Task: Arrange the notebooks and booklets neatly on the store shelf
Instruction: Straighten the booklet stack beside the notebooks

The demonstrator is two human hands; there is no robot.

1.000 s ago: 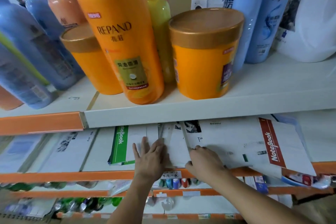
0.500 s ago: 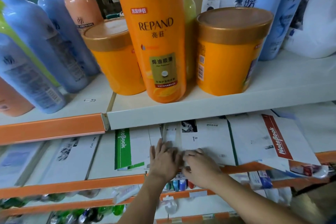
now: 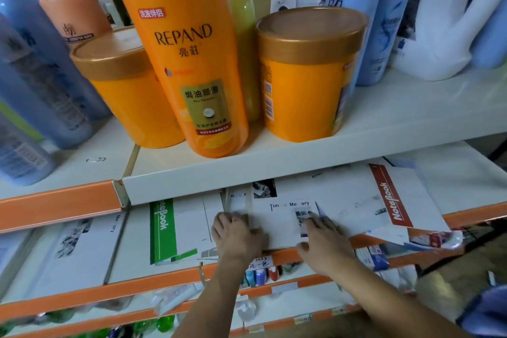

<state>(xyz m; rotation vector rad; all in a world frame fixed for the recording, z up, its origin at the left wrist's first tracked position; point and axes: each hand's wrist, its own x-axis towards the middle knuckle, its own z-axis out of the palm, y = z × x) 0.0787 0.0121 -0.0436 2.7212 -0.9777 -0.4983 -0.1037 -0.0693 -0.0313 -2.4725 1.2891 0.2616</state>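
Observation:
A white "Time & Memory" booklet (image 3: 279, 217) lies flat on the lower shelf under the upper shelf's lip. My left hand (image 3: 236, 236) rests on its left edge, fingers blurred. My right hand (image 3: 326, 244) lies on its right part, fingers on top and thumb at the front edge. Left of it lies a green-striped NoteBook (image 3: 164, 230), and further left another white booklet (image 3: 76, 241). On the right, a red-striped NoteBook (image 3: 392, 200) sits tilted, with its corner overhanging the orange shelf rail (image 3: 472, 214).
The upper shelf (image 3: 384, 123) directly above carries a tall orange REPAND bottle (image 3: 186, 63), two orange tubs (image 3: 304, 77), blue bottles and a white jug. It leaves only a low gap over the booklets. Below, orange-railed shelves hold small items.
My right hand has slid right along the booklet and apart from my left hand. The camera has moved closer. The red-striped NoteBook stays tilted at the right.

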